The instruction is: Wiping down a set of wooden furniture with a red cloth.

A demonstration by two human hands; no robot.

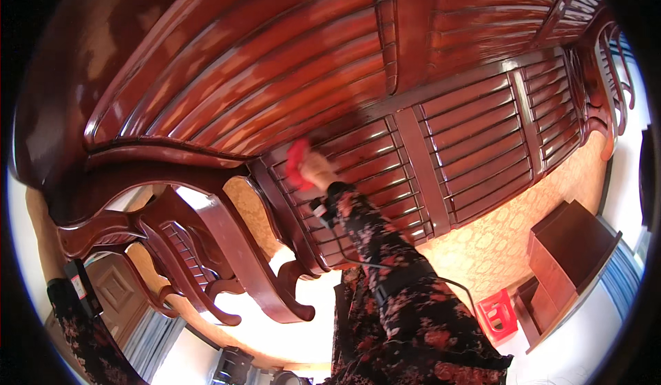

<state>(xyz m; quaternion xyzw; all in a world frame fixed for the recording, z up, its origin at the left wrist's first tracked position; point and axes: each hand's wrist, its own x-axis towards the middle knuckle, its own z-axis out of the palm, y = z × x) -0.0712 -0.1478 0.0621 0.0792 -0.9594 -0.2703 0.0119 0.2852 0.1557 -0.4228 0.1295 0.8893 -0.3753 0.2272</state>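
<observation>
A red cloth (pixel 296 162) is in my right hand (pixel 317 171), slightly blurred, against the slatted seat (pixel 361 158) of a glossy reddish-brown wooden sofa. The hand is at the seat's left end, near the foot of the slatted backrest (pixel 258 75). My left hand (pixel 37 202) is at the far left, by the dark, curved end of the backrest (pixel 41 142). Its fingers are hidden there, so I cannot tell whether they grip the wood. Both arms wear dark floral sleeves, with a small device strapped near each wrist.
Below the left hand, the curved wooden armrest (pixel 248 261) juts towards me. A second slatted wooden seat (pixel 183 251) shows beyond it. At lower right stand a red plastic stool (pixel 497 315) and a brown wooden cabinet (pixel 568 251). A cable (pixel 457 284) runs along my right arm.
</observation>
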